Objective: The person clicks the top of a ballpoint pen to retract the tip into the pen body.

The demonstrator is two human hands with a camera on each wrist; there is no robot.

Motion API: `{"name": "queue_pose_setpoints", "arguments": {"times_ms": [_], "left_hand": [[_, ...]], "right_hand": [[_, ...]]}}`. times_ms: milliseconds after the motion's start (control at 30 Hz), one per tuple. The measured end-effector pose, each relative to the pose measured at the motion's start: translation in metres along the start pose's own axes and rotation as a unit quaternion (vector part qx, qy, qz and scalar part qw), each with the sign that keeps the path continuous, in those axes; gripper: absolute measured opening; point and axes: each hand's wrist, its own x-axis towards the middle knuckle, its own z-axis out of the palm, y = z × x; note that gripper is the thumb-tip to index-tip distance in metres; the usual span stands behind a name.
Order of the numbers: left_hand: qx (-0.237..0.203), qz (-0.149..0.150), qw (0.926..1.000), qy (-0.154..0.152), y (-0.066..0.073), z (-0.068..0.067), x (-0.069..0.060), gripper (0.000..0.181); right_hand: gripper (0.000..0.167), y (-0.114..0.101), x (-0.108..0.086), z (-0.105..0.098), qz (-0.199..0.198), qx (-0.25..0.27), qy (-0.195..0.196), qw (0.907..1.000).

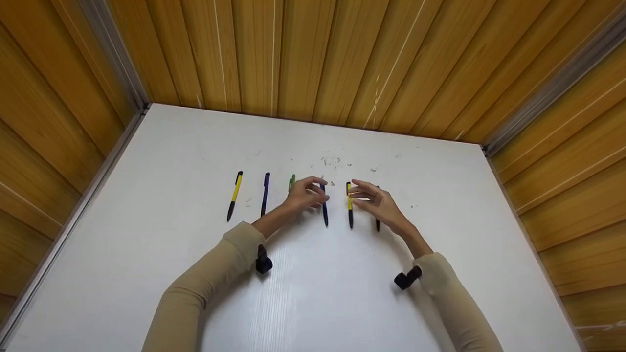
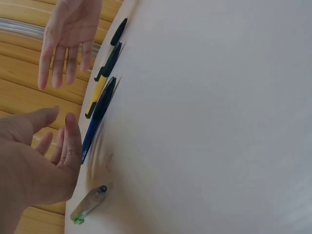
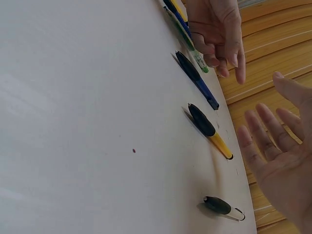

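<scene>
Pens (image 1: pixel 234 195), six of them, lie spaced in a left-to-right row across the white table (image 1: pixel 323 293). My left hand (image 1: pixel 304 194), loosely curved and empty, hovers by the right-hand blue pen (image 1: pixel 325 215); my right hand (image 1: pixel 381 203), fingers relaxed and empty, by the right-hand yellow pen (image 1: pixel 350 219). The row looks laid out; whether any straightening is left, I cannot tell.

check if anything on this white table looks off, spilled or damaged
Yes, the surface: dark, patchy marks sit on the white table beyond the row of pens, standing out against the pale top. I can't tell whether they're scuffs or residue. The pens lie neatly spaced.
</scene>
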Motion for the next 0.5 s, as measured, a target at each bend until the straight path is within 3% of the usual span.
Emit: {"name": "queue_pose_setpoints", "arguments": {"times_ms": [167,333,500], "left_hand": [[0.063,0.005,0.9976,0.029,-0.0029,0.0072,0.0035,0.040],[0.103,0.010,0.9941,0.034,-0.0036,0.0094,0.0070,0.040],[0.191,0.008,0.9813,0.025,-0.0004,0.0110,0.0102,0.039]], "right_hand": [[0.058,0.0024,-0.0033,-0.0056,0.012,0.011,0.020,0.9997],[0.058,0.0046,-0.0058,-0.0084,0.012,0.028,0.025,0.9992],[0.057,0.0063,-0.0069,-0.0100,0.021,0.034,0.026,0.9988]]}}
